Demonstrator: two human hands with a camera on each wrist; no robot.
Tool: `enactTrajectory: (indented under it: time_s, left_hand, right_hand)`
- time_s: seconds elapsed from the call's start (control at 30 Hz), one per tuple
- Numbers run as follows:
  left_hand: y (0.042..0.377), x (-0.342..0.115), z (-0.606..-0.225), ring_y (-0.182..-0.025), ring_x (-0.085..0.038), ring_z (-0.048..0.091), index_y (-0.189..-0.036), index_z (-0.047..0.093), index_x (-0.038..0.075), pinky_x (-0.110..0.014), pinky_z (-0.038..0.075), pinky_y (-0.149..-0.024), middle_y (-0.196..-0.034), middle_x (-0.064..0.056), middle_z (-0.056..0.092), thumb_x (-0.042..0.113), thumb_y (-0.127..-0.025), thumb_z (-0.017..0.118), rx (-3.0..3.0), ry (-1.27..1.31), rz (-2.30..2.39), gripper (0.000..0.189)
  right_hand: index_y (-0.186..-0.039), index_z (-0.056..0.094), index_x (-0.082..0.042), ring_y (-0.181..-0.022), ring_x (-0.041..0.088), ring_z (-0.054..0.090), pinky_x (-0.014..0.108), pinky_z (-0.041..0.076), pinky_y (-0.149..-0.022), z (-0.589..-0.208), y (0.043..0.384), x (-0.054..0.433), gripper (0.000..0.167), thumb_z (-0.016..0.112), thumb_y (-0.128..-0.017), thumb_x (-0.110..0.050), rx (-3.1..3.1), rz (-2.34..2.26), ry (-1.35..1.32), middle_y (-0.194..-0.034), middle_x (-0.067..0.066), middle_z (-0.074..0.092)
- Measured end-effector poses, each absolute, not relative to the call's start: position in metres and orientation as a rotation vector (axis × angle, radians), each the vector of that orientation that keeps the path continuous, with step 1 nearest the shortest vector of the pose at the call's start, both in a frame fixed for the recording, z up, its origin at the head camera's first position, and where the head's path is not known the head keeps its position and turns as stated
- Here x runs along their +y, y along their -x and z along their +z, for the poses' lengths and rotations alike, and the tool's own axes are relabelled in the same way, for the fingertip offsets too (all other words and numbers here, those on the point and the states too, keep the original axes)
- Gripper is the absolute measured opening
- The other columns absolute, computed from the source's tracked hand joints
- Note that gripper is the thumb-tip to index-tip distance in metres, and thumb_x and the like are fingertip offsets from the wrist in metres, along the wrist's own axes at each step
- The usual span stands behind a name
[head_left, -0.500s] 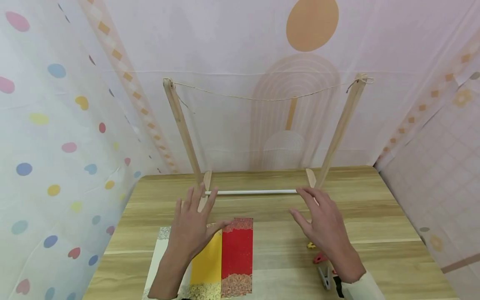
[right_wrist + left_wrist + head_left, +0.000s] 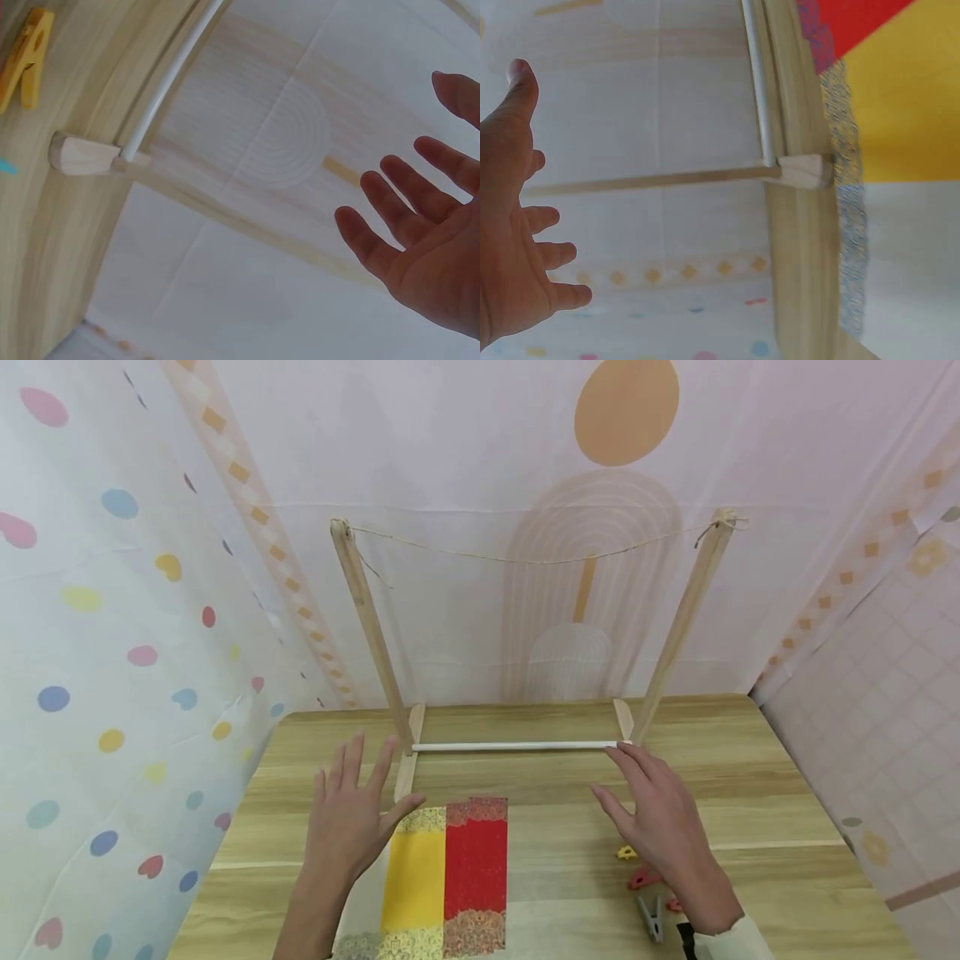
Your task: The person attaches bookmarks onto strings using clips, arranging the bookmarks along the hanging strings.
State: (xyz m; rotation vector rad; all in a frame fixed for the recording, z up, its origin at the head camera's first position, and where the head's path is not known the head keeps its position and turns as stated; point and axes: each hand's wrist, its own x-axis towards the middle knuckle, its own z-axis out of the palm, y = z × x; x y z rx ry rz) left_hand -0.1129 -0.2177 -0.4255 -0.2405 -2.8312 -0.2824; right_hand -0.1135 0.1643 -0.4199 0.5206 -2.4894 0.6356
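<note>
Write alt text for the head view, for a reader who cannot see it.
A person's left hand and right hand, both empty, hover above a wooden table facing two wooden posts joined by a sagging string, with a white rod low between them. Yellow and red sheets lie by the left hand, clips by the right.

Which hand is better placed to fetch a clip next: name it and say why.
Right, most likely: the right hand is empty and nearer the clips. The left hand is empty too, but farther off, beside the yellow sheet.
</note>
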Motion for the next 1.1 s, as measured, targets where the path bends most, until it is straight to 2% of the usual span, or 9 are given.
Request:
enactTrajectory:
  time_s: [0.1,0.33,0.67,0.93,1.1]
  left_hand:
    - [0.112,-0.224,-0.428,-0.146,-0.051,0.020,-0.159,0.033,0.016,-0.073,0.021,-0.110,-0.161,-0.026,0.023,0.061,-0.094,0.059,-2.868,0.178,-0.293,0.083]
    - [0.107,-0.246,-0.442,-0.141,-0.054,0.028,-0.158,0.033,0.011,-0.072,0.027,-0.106,-0.154,-0.030,0.033,0.059,-0.100,0.052,-2.905,0.050,-0.298,0.078]
    - [0.098,-0.279,-0.465,-0.136,-0.059,0.030,-0.158,0.030,0.007,-0.073,0.030,-0.104,-0.152,-0.036,0.028,0.065,-0.103,0.037,-3.034,-0.163,-0.324,0.080]
    - [0.099,-0.291,-0.485,-0.127,-0.066,0.035,-0.160,0.022,0.007,-0.075,0.040,-0.089,-0.147,-0.042,0.030,0.057,-0.108,0.017,-3.199,-0.316,-0.418,0.072]
    - [0.098,-0.305,-0.497,-0.123,-0.068,0.035,-0.160,0.021,0.006,-0.076,0.041,-0.085,-0.143,-0.044,0.031,0.059,-0.107,0.015,-3.278,-0.411,-0.465,0.075]
  right_hand:
    - [-0.129,0.063,0.002,-0.116,0.042,0.059,0.058,0.050,-0.091,-0.423,0.113,0.166,0.053,0.082,-0.085,-0.021,-2.499,0.645,-0.505,-0.129,0.023,0.062]
    - [-0.133,0.061,0.001,-0.120,0.044,0.056,0.060,0.050,-0.088,-0.432,0.108,0.173,0.056,0.080,-0.088,-0.026,-2.602,0.667,-0.412,-0.134,0.024,0.059]
    - [-0.133,0.063,0.000,-0.114,0.041,0.057,0.058,0.052,-0.084,-0.435,0.105,0.180,0.053,0.078,-0.091,-0.028,-2.684,0.697,-0.296,-0.127,0.022,0.061]
    - [-0.128,0.065,0.001,-0.112,0.042,0.058,0.059,0.050,-0.087,-0.442,0.104,0.183,0.050,0.080,-0.089,-0.026,-2.664,0.706,-0.291,-0.121,0.022,0.063]
    - [-0.128,0.066,0.000,-0.110,0.042,0.059,0.058,0.051,-0.085,-0.443,0.103,0.185,0.050,0.081,-0.087,-0.026,-2.652,0.692,-0.285,-0.120,0.022,0.063]
